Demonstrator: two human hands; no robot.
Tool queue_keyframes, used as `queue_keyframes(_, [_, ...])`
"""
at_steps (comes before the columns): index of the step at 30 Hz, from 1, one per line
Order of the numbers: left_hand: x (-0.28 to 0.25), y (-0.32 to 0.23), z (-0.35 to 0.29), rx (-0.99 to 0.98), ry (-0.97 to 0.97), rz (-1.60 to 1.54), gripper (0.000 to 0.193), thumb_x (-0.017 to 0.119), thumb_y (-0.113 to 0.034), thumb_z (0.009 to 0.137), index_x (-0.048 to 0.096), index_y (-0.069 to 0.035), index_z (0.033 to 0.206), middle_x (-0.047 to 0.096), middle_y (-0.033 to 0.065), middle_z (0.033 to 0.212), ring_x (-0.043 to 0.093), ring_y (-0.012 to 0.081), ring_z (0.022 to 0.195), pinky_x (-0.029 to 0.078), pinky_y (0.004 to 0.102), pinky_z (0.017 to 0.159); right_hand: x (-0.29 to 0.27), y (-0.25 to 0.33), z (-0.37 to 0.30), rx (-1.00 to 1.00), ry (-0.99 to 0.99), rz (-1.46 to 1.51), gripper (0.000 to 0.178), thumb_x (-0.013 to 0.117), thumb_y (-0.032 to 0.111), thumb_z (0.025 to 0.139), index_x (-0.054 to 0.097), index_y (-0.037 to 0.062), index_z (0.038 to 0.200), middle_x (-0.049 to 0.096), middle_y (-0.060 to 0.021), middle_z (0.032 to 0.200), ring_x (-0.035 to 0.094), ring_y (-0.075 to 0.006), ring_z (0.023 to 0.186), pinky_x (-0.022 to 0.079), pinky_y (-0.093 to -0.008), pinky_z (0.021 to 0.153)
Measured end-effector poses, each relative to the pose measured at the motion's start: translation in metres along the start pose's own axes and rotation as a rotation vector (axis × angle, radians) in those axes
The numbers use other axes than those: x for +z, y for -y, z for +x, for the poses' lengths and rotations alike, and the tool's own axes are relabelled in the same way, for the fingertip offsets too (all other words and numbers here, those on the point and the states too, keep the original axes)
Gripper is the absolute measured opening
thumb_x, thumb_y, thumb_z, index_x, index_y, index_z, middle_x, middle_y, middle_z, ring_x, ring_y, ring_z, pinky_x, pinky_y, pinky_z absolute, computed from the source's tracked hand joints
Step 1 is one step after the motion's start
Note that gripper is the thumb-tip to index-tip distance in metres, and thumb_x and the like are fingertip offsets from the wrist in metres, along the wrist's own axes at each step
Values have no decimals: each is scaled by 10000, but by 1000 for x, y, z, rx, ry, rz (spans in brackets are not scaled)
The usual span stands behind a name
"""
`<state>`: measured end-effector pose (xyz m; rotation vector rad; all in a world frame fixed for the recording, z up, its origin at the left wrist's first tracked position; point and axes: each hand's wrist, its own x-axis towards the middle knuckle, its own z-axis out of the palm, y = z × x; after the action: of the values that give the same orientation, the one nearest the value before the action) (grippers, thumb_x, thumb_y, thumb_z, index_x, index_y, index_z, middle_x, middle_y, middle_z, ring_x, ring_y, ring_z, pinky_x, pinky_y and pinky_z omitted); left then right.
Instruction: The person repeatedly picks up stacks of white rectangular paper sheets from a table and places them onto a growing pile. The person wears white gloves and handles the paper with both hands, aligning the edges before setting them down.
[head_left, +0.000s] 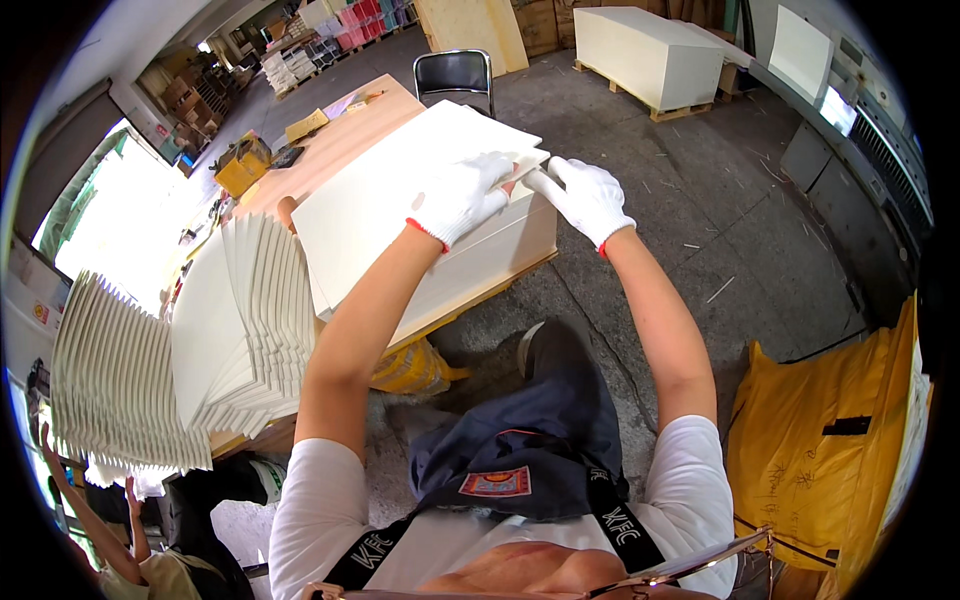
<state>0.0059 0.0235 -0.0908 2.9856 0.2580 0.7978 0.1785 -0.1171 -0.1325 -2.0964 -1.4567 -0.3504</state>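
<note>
A tall stack of white board sheets (370, 205) rests on the table, its upper sheets fanned a little out of line at the far right corner. My left hand (462, 200), in a white knit glove with a red cuff, lies over the stack's near edge with its fingers curled around the sheet edges. Gloved the same way, my right hand (588, 200) has its thumb and fingers at the right corner of the upper sheets, pinching there. The fingertips of both hands are partly hidden by the sheets.
Fanned piles of white sheets (130, 370) stand to the left, near another person's arm (85, 510). The wooden table (345, 125) carries a yellow box (241, 165). Beyond it is a black chair (453, 75). A pallet stack (645, 55), machine (840, 170) and yellow-covered load (820, 450) are right.
</note>
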Motion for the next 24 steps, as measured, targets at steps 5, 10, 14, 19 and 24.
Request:
queue_keyframes(5, [12, 15, 16, -89, 37, 16, 298, 651, -299, 904, 689, -143, 1155, 717, 127, 1077, 690, 345, 972, 549, 425, 838, -4, 0, 8, -120, -14, -102, 492, 513, 576, 972, 663, 107, 960, 677, -132, 862, 682, -324, 819, 539, -451, 747])
queue_keyframes(10, [5, 4, 21, -176, 117, 12, 313, 641, -309, 912, 688, -167, 1187, 711, 142, 1119, 685, 345, 1005, 545, 415, 866, -10, 2, 26, -197, -51, -42, 493, 489, 588, 980, 660, 126, 995, 686, -136, 873, 684, -321, 827, 542, -448, 751])
queue_keyframes(14, [-11, -3, 16, -254, 192, -99, 362, 623, -309, 931, 672, -202, 1273, 710, 143, 1174, 682, 329, 1052, 532, 389, 909, -1, 11, 25, 138, 68, 428, 548, 402, 624, 1004, 649, 136, 1044, 684, -134, 857, 671, -349, 863, 498, -461, 797])
queue_keyframes(19, [-17, 3, 8, -336, 264, -338, 416, 644, -312, 930, 653, -204, 1332, 723, 115, 1159, 683, 266, 1044, 512, 366, 935, 9, 19, 19, 287, -9, 609, 541, 369, 594, 1020, 624, 118, 1048, 665, -160, 865, 641, -406, 905, 471, -485, 808])
queue_keyframes(24, [-22, -7, 11, -378, 304, -326, 438, 680, -323, 914, 649, -222, 1339, 703, 115, 1236, 665, 277, 1111, 491, 363, 993, 18, 20, 13, 227, -142, 514, 521, 338, 570, 1031, 599, 121, 1080, 672, -184, 901, 643, -433, 933, 472, -522, 811])
